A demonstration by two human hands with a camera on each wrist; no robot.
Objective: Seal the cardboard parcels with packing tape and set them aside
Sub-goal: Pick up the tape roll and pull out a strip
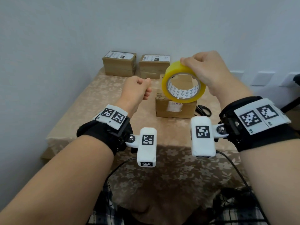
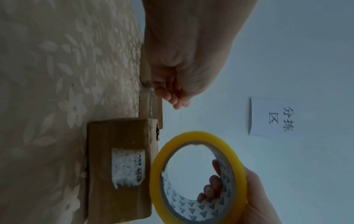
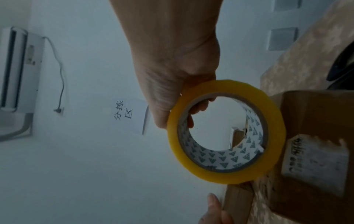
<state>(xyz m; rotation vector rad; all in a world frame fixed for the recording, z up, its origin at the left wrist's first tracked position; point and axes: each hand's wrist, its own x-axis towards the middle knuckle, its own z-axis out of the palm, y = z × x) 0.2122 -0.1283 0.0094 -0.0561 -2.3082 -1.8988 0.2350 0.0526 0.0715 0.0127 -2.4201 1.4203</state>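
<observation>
My right hand (image 1: 203, 69) grips a yellow roll of packing tape (image 1: 183, 82), held upright in the air above a small cardboard parcel (image 1: 175, 109) in the middle of the table. Its fingers reach through the roll's core (image 2: 212, 180). My left hand (image 1: 138, 88) is curled just left of the roll and pinches the clear free end of the tape (image 1: 155, 86), pulled out a short way. The parcel (image 2: 118, 166) carries a torn white label on its near side. In the right wrist view the roll (image 3: 226, 131) hangs in front of the parcel (image 3: 316, 151).
Two taped parcels (image 1: 119, 64) (image 1: 154, 65) with white labels stand at the back of the table against the wall. Black scissors (image 1: 203, 110) lie right of the middle parcel. A floral cloth (image 1: 162, 168) covers the table. Cables (image 1: 121, 164) trail over its near edge.
</observation>
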